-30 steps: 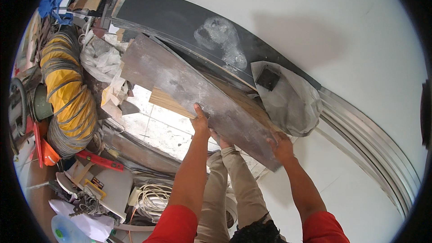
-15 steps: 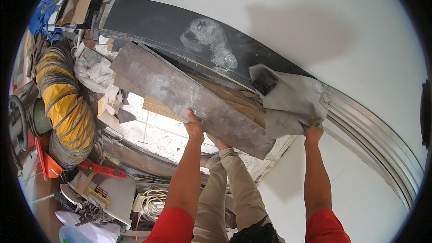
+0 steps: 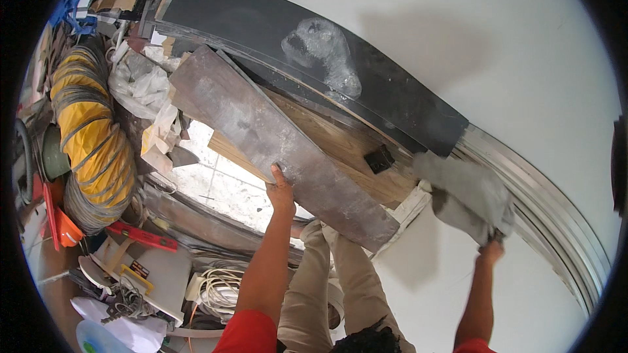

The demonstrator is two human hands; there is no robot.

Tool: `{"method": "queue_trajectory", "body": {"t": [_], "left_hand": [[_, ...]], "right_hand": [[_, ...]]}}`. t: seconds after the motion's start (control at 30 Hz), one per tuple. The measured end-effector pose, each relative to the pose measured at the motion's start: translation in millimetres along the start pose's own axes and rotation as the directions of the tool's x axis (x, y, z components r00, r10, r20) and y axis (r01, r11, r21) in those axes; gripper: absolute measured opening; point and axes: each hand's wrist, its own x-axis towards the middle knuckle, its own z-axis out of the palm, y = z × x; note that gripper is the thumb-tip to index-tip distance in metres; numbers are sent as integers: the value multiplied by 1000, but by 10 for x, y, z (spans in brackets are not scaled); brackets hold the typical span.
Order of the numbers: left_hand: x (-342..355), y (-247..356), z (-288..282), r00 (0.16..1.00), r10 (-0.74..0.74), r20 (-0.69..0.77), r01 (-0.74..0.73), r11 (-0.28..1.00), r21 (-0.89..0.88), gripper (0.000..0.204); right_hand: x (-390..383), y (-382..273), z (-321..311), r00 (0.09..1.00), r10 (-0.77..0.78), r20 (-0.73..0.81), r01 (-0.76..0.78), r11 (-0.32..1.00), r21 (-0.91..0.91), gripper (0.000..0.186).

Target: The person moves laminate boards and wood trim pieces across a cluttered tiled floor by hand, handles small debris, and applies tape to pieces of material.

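My left hand (image 3: pixel 281 195) grips the lower edge of a long, dusty brown-grey board (image 3: pixel 281 147), its thumb on the face; the board slants in front of my legs. My right hand (image 3: pixel 490 250) is closed on one end of a limp grey cloth (image 3: pixel 468 196), which hangs blurred by motion beside the boards. Behind the held board are wood-grain planks (image 3: pixel 327 131), on which a small black piece (image 3: pixel 378 159) lies. Farther back leans a long black panel (image 3: pixel 255 26) with a whitish dusty smear.
At left lies a yellow-and-grey flexible duct (image 3: pixel 98 157) among plastic bags (image 3: pixel 140 85). Nearer are a red spirit level (image 3: pixel 144 236), an orange hard object (image 3: pixel 69 227) and coiled cable (image 3: pixel 219 293). Metal rails (image 3: pixel 549 216) run along the white wall at right.
My right hand has pulled the grey cloth to the right and toward me, off the black panel. The black piece, earlier against the cloth, now lies on the wood planks. My left hand keeps its grip.
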Motion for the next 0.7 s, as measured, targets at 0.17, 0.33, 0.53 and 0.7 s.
{"method": "queue_trajectory", "body": {"t": [0.17,0.33,0.53,0.7], "left_hand": [[141,-185,168,995,81,-60,-72,988,140,93],[114,-163,296,990,138,-13,-133,971,196,93],[92,-147,220,997,27,67,-35,992,125,99],[277,-256,47,999,23,49,-26,997,78,103]], "right_hand": [[604,-30,-1628,837,-543,60,521,761,-386,23],[128,151,-1269,597,-741,307,717,322,-618,45],[33,897,210,790,-172,589,588,483,-648,128],[-571,640,1567,474,-579,663,879,355,-319,57]]}}
